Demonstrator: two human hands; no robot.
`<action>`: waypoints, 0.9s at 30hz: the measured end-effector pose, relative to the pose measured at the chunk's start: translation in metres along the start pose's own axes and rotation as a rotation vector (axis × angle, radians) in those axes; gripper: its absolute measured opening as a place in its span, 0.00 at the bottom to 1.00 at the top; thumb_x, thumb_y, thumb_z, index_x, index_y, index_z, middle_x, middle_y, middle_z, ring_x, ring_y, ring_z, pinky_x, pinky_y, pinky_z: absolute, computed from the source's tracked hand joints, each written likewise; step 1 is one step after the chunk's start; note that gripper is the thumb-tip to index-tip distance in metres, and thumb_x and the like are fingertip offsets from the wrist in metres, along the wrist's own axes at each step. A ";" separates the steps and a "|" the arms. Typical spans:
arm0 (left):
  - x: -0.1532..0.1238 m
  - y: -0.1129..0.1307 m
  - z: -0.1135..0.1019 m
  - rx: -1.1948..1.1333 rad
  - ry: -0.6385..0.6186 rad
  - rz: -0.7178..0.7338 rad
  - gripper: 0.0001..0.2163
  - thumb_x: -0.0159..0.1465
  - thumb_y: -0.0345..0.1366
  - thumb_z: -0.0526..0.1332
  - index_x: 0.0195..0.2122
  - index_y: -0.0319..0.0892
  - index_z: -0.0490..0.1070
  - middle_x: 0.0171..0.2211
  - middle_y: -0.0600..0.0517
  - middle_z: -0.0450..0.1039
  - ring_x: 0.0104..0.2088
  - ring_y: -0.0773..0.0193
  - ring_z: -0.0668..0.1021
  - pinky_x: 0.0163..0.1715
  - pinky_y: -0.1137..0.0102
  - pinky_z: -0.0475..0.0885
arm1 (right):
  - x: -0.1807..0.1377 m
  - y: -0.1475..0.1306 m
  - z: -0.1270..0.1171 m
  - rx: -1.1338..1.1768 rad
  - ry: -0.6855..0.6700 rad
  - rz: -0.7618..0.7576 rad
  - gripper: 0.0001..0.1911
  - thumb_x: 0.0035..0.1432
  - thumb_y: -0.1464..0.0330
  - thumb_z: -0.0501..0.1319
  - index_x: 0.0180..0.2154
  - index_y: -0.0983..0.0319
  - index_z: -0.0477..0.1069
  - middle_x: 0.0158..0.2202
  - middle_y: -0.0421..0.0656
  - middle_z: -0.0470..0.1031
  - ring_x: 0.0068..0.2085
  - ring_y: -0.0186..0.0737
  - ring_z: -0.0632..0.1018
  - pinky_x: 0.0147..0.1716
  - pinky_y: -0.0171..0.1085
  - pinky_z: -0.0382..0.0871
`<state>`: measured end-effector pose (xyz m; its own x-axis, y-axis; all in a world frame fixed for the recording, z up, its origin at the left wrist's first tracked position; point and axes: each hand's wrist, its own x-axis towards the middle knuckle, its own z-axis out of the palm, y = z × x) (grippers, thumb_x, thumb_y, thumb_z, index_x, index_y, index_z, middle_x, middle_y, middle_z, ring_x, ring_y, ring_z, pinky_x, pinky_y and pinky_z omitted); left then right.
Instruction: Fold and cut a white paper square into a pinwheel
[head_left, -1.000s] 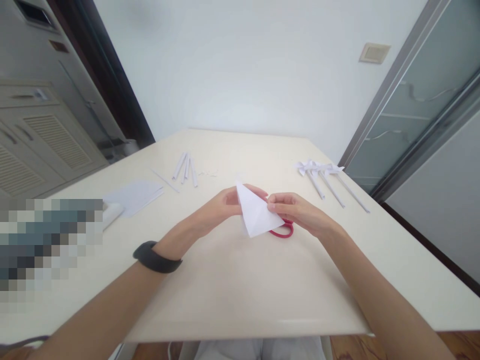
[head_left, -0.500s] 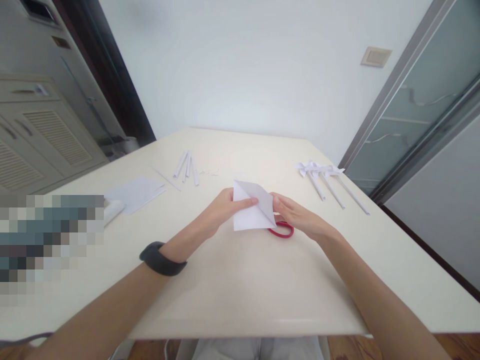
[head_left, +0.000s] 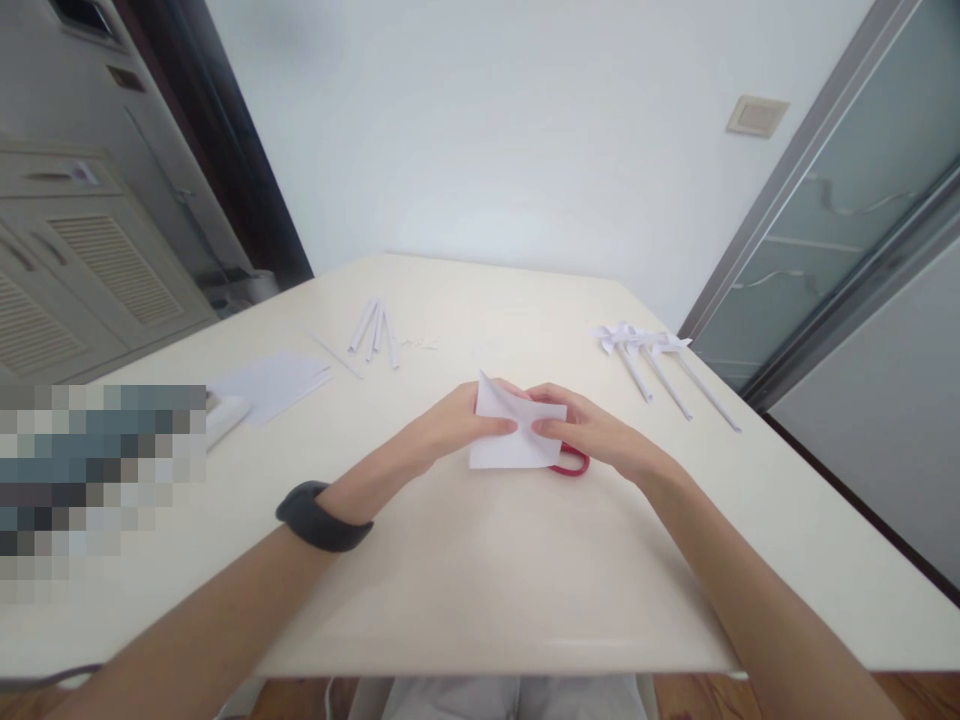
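Observation:
Between my two hands is a creased square sheet of white paper [head_left: 517, 450], held just above the near middle of the table. My left hand [head_left: 469, 420] pinches its left side, thumb on the front face and fingers behind. From the other side my right hand [head_left: 581, 425] grips it the same way, its thumb close to the left one near the middle. The paper's upper left corner sticks up in a point. Partly hidden behind the paper and right hand lies a red scissors handle [head_left: 574, 462]. A dark band sits on my left wrist.
Several white paper pinwheels on rolled sticks [head_left: 660, 375] lie at the right. Rolled paper tubes [head_left: 375, 330] and small paper scraps [head_left: 420, 343] are at the back left. Loose white sheets [head_left: 274, 385] and a thin strip [head_left: 337, 355] lie left. A wall stands behind the table [head_left: 480, 590].
My right hand has shifted left, its thumb now on the paper's front face. The paper has turned and its diagonal fold is less visible; it covers more of the scissors handle.

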<state>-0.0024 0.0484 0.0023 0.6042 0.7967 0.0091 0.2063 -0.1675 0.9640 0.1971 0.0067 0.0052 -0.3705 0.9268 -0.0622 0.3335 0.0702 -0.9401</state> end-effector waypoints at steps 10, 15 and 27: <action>0.003 -0.003 0.002 0.051 -0.005 0.007 0.14 0.53 0.30 0.59 0.42 0.41 0.69 0.36 0.51 0.73 0.40 0.57 0.75 0.37 0.67 0.68 | 0.001 0.008 -0.002 0.033 0.085 0.031 0.12 0.54 0.67 0.58 0.42 0.57 0.67 0.32 0.38 0.71 0.30 0.35 0.71 0.24 0.32 0.60; 0.004 -0.004 0.002 -0.030 0.081 -0.015 0.16 0.53 0.35 0.61 0.44 0.41 0.70 0.42 0.48 0.76 0.46 0.52 0.75 0.42 0.63 0.70 | 0.004 0.008 -0.002 0.055 0.097 -0.038 0.09 0.53 0.69 0.59 0.38 0.61 0.70 0.35 0.41 0.72 0.34 0.38 0.72 0.31 0.34 0.63; 0.003 -0.005 0.009 -0.004 0.087 -0.009 0.18 0.54 0.37 0.62 0.47 0.41 0.71 0.44 0.47 0.76 0.45 0.51 0.76 0.40 0.63 0.71 | 0.003 0.006 -0.001 0.079 0.162 -0.058 0.10 0.52 0.69 0.61 0.39 0.62 0.69 0.32 0.40 0.71 0.32 0.36 0.71 0.28 0.33 0.62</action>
<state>0.0055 0.0469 -0.0048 0.5334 0.8456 0.0232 0.2085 -0.1580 0.9652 0.1989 0.0107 -0.0002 -0.2400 0.9699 0.0414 0.2442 0.1016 -0.9644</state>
